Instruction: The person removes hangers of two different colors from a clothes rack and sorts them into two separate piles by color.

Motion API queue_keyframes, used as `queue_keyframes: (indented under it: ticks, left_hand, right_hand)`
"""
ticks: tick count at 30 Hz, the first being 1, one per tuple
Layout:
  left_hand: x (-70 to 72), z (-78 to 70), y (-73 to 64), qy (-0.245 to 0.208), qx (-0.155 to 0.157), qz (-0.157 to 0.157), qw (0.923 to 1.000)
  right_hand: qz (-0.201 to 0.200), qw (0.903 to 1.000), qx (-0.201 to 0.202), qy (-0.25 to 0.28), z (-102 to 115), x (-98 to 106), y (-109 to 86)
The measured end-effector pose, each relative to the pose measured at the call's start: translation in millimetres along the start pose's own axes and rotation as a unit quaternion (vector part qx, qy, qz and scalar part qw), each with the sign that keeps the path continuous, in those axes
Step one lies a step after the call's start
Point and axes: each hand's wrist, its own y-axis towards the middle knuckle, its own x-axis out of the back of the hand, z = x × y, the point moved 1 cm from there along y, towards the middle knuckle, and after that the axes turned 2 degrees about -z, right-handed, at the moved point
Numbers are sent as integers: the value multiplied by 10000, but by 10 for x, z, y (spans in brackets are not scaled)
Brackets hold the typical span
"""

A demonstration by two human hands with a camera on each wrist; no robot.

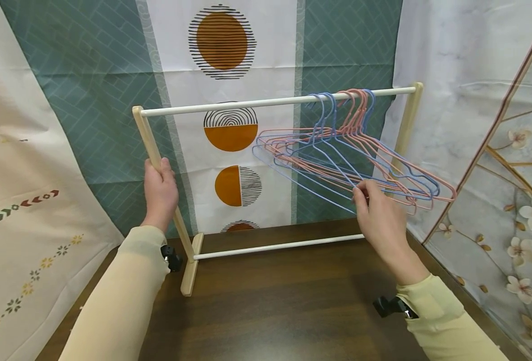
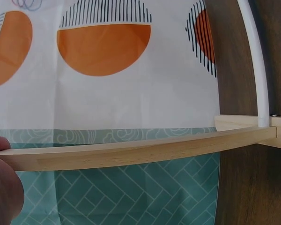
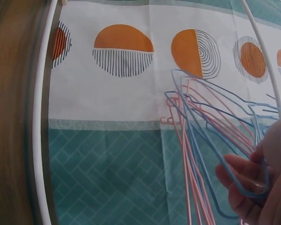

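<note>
My left hand (image 1: 161, 193) grips the left wooden post (image 1: 148, 138) of a small clothes rack, thumb and fingers wrapped round it partway up. In the left wrist view, part of that hand (image 2: 4, 187) shows at the edge, on the post (image 2: 131, 152). Several blue and pink clothes hangers (image 1: 322, 131) hang bunched on the right part of the white top rail (image 1: 248, 103). At the near end of a blue hanger (image 1: 335, 161), my right hand (image 1: 380, 216) pinches its corner between thumb and fingers. The right wrist view shows this blue hanger (image 3: 234, 180) passing through the fingers.
A white lower rail (image 1: 275, 246) joins the rack's feet on the dark wooden table (image 1: 266, 311). The right post (image 1: 408, 120) stands close to a flowered cloth (image 1: 509, 225). Patterned cloth (image 1: 221, 40) hangs behind, and a cream cloth (image 1: 36, 165) hangs at the left.
</note>
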Motion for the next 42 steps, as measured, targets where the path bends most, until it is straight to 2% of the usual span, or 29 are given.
queue_keyframes:
  ticks: [5, 10, 18, 26, 30, 36, 39, 42]
  left_hand:
    - [0, 0, -3, 14, 11, -7, 10000]
    - [-3, 0, 1, -10, -14, 7, 10000]
    - [-13, -13, -13, 76, -39, 23, 10000]
    - [-9, -20, -19, -13, 14, 132, 9999]
    - [1, -17, -21, -39, 42, 167, 9998]
    - [15, -34, -18, -115, 37, 290, 9995]
    - [32, -43, -6, -152, 106, 423, 9989]
    - [64, -71, 5, -153, 195, 623, 9977]
  right_hand:
    - [146, 9998, -132, 101, 10, -23, -16]
    - [89, 9996, -159, 195, 43, 10, -20]
    - [-100, 9991, -20, 407, 124, 109, -17]
    - [-75, 9974, 304, 644, 219, 203, -148]
    - [240, 9958, 336, 820, 254, 236, -240]
    - [1134, 9861, 150, 1203, 276, 251, -380]
    - [1498, 9804, 76, 1277, 283, 233, -430]
    - [1683, 9766, 35, 1335, 274, 191, -485]
